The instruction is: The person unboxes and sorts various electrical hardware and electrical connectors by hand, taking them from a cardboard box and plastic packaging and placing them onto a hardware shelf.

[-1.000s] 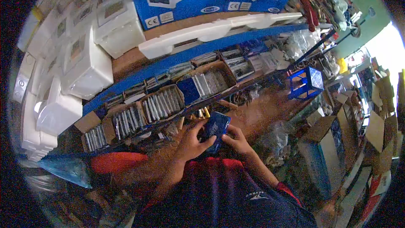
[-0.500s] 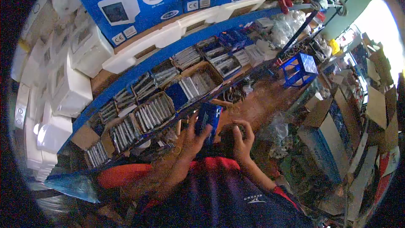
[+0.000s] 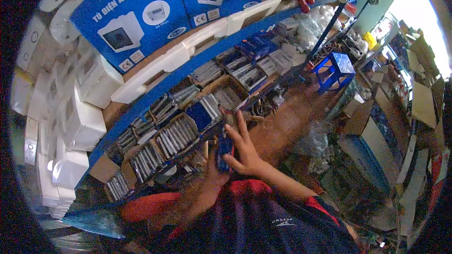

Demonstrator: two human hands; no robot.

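A small dark blue box (image 3: pixel 225 152) is held upright in front of my chest. My left hand (image 3: pixel 213 167) is wrapped round its left side and lower end; most of those fingers are dim or hidden. My right hand (image 3: pixel 247 150) is at the box's right side with fingers spread and stretched toward the shelf. Its thumb lies across the front of the box, touching or very near it. Just beyond the fingertips stands an open cardboard box (image 3: pixel 227 92) with silvery, plastic-wrapped packs inside.
More boxes of wrapped packs (image 3: pixel 176 136) line the blue-edged shelf (image 3: pixel 155 81). Above are large blue printed cartons (image 3: pixel 136 19), with white plastic cases (image 3: pixel 84 117) at left. A blue stool (image 3: pixel 335 73) stands on the floor at right, near opened cartons (image 3: pixel 365 153).
My right hand has moved left and up to the blue box, its fingers now spread. The blue box has shifted slightly left and down, and the view has turned a little.
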